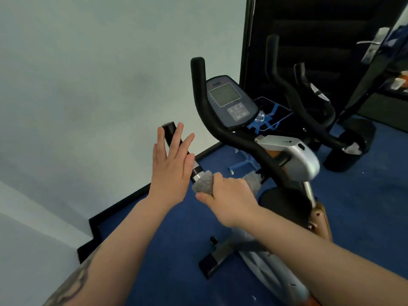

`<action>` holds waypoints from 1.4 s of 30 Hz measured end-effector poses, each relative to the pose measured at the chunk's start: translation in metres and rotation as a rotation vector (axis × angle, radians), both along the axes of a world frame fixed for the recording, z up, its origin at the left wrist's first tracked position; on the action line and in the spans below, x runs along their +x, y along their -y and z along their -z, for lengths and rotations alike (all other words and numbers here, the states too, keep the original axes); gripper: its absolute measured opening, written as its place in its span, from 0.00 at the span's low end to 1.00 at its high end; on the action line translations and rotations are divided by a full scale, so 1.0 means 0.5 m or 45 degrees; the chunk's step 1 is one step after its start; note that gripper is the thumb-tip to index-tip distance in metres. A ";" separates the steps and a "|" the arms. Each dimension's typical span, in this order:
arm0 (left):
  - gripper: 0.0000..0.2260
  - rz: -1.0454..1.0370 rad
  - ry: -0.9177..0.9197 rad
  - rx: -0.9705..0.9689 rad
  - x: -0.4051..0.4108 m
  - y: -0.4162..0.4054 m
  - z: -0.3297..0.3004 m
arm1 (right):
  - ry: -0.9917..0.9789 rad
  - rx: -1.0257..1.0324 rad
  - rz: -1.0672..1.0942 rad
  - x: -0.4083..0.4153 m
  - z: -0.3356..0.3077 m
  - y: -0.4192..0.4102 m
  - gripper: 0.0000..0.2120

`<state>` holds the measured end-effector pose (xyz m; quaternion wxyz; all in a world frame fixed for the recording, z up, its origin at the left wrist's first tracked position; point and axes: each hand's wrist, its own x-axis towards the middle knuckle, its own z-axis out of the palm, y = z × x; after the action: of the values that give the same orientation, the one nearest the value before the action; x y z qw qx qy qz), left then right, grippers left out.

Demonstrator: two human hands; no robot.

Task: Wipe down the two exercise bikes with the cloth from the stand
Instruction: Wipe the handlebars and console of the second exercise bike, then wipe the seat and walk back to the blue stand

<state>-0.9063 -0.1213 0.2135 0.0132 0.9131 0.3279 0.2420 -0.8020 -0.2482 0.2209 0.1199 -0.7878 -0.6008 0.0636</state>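
Note:
The near exercise bike (293,160) has a silver and orange body, black handlebars and a dark console (229,100) with a grey screen. My right hand (229,199) grips a grey cloth (203,184) wrapped round the left handlebar, just below its black grip (171,132). My left hand (172,162) is held flat with fingers straight and spread, in front of that grip; whether it touches the bar I cannot tell. A second bike's black handlebars (293,89) stand behind, at the right.
A pale wall (99,85) fills the left side, with a black skirting (123,202) along the blue carpet (176,239). A blue frame (269,120) stands behind the console. At the far right are a dark panel and a door with a metal handle (371,43).

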 end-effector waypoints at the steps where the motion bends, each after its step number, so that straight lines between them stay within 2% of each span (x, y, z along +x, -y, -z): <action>1: 0.24 0.020 0.012 -0.024 -0.001 -0.001 -0.001 | 0.007 0.078 0.074 -0.013 0.005 0.004 0.24; 4: 0.22 0.143 0.079 -0.135 -0.018 0.000 -0.010 | -0.132 0.250 0.295 -0.041 0.006 0.012 0.24; 7: 0.22 0.342 0.141 -0.315 -0.063 0.009 -0.009 | -0.270 0.302 0.419 -0.062 -0.005 0.020 0.22; 9: 0.24 0.451 0.212 -0.434 -0.096 0.016 -0.005 | -0.273 0.334 0.490 -0.076 -0.013 0.026 0.18; 12: 0.22 0.512 0.299 -0.578 -0.130 0.027 -0.005 | -0.300 0.445 0.643 -0.093 -0.030 0.053 0.11; 14: 0.21 0.550 0.307 -0.626 -0.137 0.035 -0.010 | -0.372 0.473 0.722 -0.104 -0.041 0.082 0.09; 19: 0.18 0.690 0.333 -0.633 -0.123 0.068 -0.029 | -0.451 0.475 0.961 -0.145 -0.040 0.177 0.12; 23: 0.15 0.856 0.189 -0.653 -0.095 0.140 -0.033 | -0.439 0.451 1.121 -0.168 -0.030 0.276 0.12; 29: 0.13 1.178 -0.022 -0.577 -0.047 0.304 -0.020 | -0.155 0.299 1.327 -0.219 -0.013 0.467 0.13; 33: 0.14 1.372 -0.193 -0.513 -0.017 0.453 0.000 | -0.108 0.216 1.542 -0.265 0.000 0.641 0.16; 37: 0.13 1.467 -0.289 -0.503 0.001 0.612 0.018 | -0.115 0.195 1.723 -0.310 0.009 0.826 0.16; 42: 0.13 1.508 -0.300 -0.479 -0.003 0.848 0.031 | -0.083 0.134 1.852 -0.354 0.014 1.074 0.15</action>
<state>-0.9078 -0.5453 0.1983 0.2689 0.9423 -0.1970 0.0299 -0.9793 -0.7852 0.2139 0.1875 -0.9786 0.0762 -0.0377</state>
